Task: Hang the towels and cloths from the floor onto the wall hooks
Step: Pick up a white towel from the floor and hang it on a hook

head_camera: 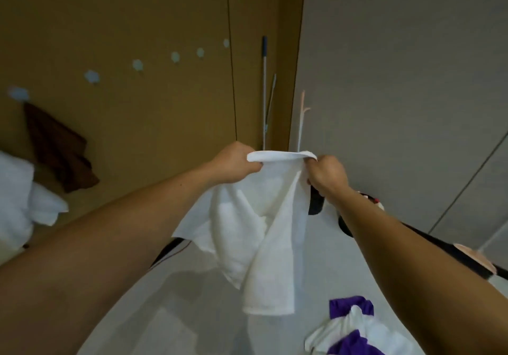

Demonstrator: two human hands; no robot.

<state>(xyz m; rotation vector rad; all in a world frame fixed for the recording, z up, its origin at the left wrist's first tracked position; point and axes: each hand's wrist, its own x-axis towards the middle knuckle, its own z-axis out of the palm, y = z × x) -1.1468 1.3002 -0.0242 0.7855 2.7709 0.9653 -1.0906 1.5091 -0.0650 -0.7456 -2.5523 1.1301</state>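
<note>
I hold a white towel [255, 231] up by its top edge in front of me. My left hand [233, 166] grips the left end of that edge and my right hand [327, 173] grips the right end, so the cloth hangs down between my arms. A row of pale round wall hooks [137, 65] runs across the brown wall on the left. A brown cloth [59, 148] hangs from the leftmost hook [18, 94]. A white towel [19, 198] hangs at the far left edge. A pile of purple and white cloths [354, 330] lies on the floor at lower right.
Mop or broom handles [264, 90] lean in the corner between the brown wall and the grey wall [398, 79]. Dark objects and a pinkish one [472, 261] lie on the floor behind my right arm. The floor [178, 313] is light grey.
</note>
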